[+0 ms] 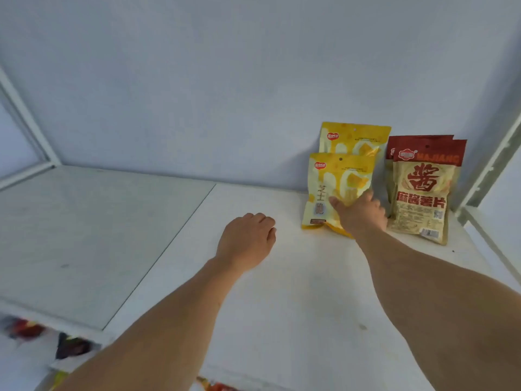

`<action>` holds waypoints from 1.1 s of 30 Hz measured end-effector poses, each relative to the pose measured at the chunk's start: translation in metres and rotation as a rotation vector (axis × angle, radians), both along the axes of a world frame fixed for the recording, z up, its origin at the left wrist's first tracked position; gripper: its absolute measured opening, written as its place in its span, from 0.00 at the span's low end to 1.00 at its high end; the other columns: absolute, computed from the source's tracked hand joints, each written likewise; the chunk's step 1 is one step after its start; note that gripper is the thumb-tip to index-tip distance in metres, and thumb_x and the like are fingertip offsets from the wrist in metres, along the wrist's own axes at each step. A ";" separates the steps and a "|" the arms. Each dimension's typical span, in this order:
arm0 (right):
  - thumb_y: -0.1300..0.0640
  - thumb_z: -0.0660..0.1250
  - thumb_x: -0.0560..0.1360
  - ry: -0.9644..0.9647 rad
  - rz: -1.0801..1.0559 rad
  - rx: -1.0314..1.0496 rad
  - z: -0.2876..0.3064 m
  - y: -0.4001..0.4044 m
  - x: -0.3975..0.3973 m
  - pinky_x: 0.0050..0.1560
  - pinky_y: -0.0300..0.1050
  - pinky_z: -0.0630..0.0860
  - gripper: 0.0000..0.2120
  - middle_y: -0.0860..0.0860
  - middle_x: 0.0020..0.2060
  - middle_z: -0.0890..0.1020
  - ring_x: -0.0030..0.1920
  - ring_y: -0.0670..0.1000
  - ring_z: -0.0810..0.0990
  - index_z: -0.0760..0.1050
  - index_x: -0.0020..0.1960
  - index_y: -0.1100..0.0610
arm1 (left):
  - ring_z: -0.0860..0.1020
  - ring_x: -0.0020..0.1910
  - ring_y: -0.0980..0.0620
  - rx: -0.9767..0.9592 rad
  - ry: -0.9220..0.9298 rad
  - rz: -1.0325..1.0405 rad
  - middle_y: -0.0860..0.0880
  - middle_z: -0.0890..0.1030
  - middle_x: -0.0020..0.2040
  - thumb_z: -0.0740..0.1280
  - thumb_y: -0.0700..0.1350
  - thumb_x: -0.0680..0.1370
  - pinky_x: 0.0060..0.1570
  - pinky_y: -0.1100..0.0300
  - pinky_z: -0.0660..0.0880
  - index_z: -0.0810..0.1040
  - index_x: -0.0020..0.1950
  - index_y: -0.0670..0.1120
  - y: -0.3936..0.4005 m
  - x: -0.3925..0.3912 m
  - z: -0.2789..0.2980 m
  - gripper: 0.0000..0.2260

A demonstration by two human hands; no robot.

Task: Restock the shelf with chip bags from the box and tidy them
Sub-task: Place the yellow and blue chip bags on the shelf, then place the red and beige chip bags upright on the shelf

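Observation:
A yellow chip bag stands on the white shelf at the back right. My right hand grips its lower right part, thumb across the front. A second yellow bag leans on the back wall just behind it. To the right stand two red-and-tan chip bags, one behind the other. My left hand rests on the shelf to the left of the yellow bags, fingers curled under and holding nothing. The box is out of view.
A seam splits the shelf into left and right panels. White metal uprights frame the right side and another upright the left corner. Blurred coloured packages show on a lower level at the bottom left.

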State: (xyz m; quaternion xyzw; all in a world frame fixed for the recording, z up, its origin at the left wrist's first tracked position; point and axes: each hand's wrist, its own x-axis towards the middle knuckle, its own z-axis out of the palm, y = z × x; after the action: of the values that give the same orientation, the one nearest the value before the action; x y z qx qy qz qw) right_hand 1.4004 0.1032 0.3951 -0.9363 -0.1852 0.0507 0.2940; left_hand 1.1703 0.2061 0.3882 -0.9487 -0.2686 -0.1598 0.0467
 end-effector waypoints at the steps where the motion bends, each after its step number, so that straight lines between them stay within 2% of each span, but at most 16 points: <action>1: 0.31 0.61 0.76 -0.133 0.065 -0.081 0.001 -0.006 -0.022 0.71 0.59 0.64 0.45 0.61 0.74 0.65 0.74 0.63 0.64 0.54 0.79 0.61 | 0.77 0.60 0.48 0.012 0.018 0.035 0.51 0.80 0.63 0.53 0.50 0.86 0.54 0.54 0.71 0.76 0.68 0.50 -0.007 -0.021 0.001 0.16; 3: 0.37 0.58 0.79 -0.382 0.248 -0.154 0.000 -0.014 -0.071 0.71 0.57 0.63 0.35 0.59 0.73 0.68 0.72 0.62 0.65 0.61 0.76 0.61 | 0.77 0.58 0.47 0.035 0.065 0.113 0.50 0.80 0.61 0.53 0.50 0.86 0.49 0.55 0.68 0.76 0.66 0.49 -0.020 -0.070 -0.002 0.16; 6: 0.43 0.56 0.82 -0.595 0.601 -0.233 -0.003 -0.018 -0.149 0.68 0.54 0.64 0.24 0.55 0.69 0.72 0.70 0.59 0.68 0.69 0.71 0.57 | 0.78 0.57 0.47 0.063 0.144 0.214 0.49 0.80 0.59 0.52 0.49 0.86 0.45 0.57 0.63 0.76 0.65 0.48 -0.042 -0.145 -0.007 0.16; 10: 0.47 0.51 0.85 -0.784 1.075 -0.270 -0.014 -0.015 -0.290 0.68 0.50 0.65 0.19 0.51 0.66 0.75 0.67 0.55 0.71 0.72 0.69 0.54 | 0.79 0.56 0.45 0.055 0.273 0.371 0.47 0.80 0.58 0.53 0.48 0.86 0.43 0.53 0.67 0.76 0.64 0.45 -0.072 -0.288 -0.030 0.15; 12: 0.51 0.53 0.84 -0.921 1.252 -0.274 -0.024 -0.012 -0.364 0.66 0.49 0.66 0.16 0.51 0.63 0.76 0.64 0.55 0.73 0.73 0.66 0.53 | 0.79 0.56 0.43 0.006 0.305 0.480 0.47 0.80 0.57 0.56 0.46 0.85 0.46 0.51 0.73 0.76 0.62 0.45 -0.087 -0.362 -0.042 0.12; 15: 0.58 0.57 0.80 -1.024 1.449 -0.287 -0.040 -0.007 -0.478 0.63 0.51 0.68 0.13 0.51 0.61 0.76 0.62 0.55 0.74 0.72 0.63 0.53 | 0.79 0.57 0.43 -0.074 0.305 0.638 0.47 0.80 0.59 0.57 0.46 0.84 0.50 0.51 0.74 0.77 0.62 0.46 -0.114 -0.466 -0.059 0.12; 18: 0.59 0.56 0.79 -1.026 1.581 -0.256 -0.066 -0.003 -0.586 0.60 0.51 0.70 0.14 0.53 0.57 0.78 0.59 0.56 0.76 0.73 0.61 0.53 | 0.78 0.58 0.42 -0.102 0.325 0.772 0.46 0.80 0.60 0.56 0.46 0.84 0.51 0.50 0.73 0.77 0.62 0.46 -0.145 -0.566 -0.075 0.13; 20: 0.58 0.57 0.76 -0.977 1.645 -0.243 -0.082 -0.005 -0.656 0.51 0.53 0.74 0.14 0.53 0.49 0.81 0.52 0.57 0.80 0.79 0.55 0.54 | 0.78 0.58 0.41 -0.145 0.335 0.847 0.46 0.80 0.59 0.57 0.46 0.84 0.50 0.50 0.73 0.77 0.61 0.45 -0.164 -0.632 -0.089 0.12; 23: 0.61 0.69 0.68 -0.928 1.714 -0.205 -0.112 -0.003 -0.755 0.37 0.52 0.76 0.03 0.54 0.36 0.82 0.38 0.58 0.80 0.80 0.41 0.56 | 0.79 0.57 0.42 -0.209 0.337 0.937 0.45 0.80 0.59 0.57 0.46 0.84 0.51 0.51 0.73 0.77 0.61 0.45 -0.188 -0.728 -0.109 0.12; 27: 0.58 0.75 0.66 -0.825 1.852 -0.215 -0.142 -0.001 -0.864 0.34 0.49 0.75 0.06 0.52 0.34 0.80 0.36 0.56 0.80 0.78 0.39 0.53 | 0.78 0.58 0.44 -0.323 0.302 1.064 0.46 0.80 0.60 0.56 0.47 0.85 0.54 0.51 0.73 0.77 0.62 0.46 -0.209 -0.828 -0.139 0.13; 28: 0.56 0.76 0.67 -0.786 1.882 -0.217 -0.146 0.000 -0.886 0.35 0.49 0.75 0.07 0.52 0.35 0.81 0.36 0.56 0.80 0.79 0.40 0.53 | 0.78 0.58 0.44 -0.352 0.278 1.096 0.47 0.80 0.60 0.55 0.48 0.85 0.54 0.51 0.73 0.77 0.62 0.46 -0.212 -0.848 -0.148 0.13; 29: 0.53 0.74 0.71 -0.749 1.916 -0.235 -0.151 0.000 -0.908 0.39 0.49 0.76 0.05 0.51 0.40 0.82 0.41 0.55 0.82 0.80 0.44 0.53 | 0.78 0.58 0.45 -0.380 0.247 1.129 0.47 0.80 0.59 0.55 0.49 0.85 0.54 0.51 0.73 0.77 0.61 0.47 -0.214 -0.866 -0.157 0.13; 31: 0.50 0.59 0.82 -0.614 1.957 -0.305 -0.171 0.009 -0.950 0.52 0.49 0.75 0.11 0.51 0.54 0.81 0.55 0.54 0.80 0.76 0.58 0.52 | 0.78 0.57 0.48 -0.436 0.171 1.189 0.49 0.81 0.58 0.54 0.50 0.85 0.55 0.53 0.75 0.77 0.60 0.49 -0.215 -0.899 -0.176 0.13; 33: 0.49 0.54 0.84 -0.426 1.968 -0.327 -0.198 0.024 -0.987 0.58 0.48 0.73 0.14 0.50 0.59 0.79 0.59 0.54 0.77 0.72 0.64 0.51 | 0.78 0.57 0.50 -0.484 0.090 1.253 0.51 0.81 0.58 0.54 0.51 0.85 0.55 0.55 0.75 0.77 0.60 0.50 -0.212 -0.930 -0.196 0.14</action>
State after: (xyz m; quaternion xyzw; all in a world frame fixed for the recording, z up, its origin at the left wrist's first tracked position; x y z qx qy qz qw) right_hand 0.4136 0.1273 0.1968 -0.3867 -0.9121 0.1269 -0.0487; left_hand 0.2407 -0.0057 0.1919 -0.6032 -0.7943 0.0020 -0.0722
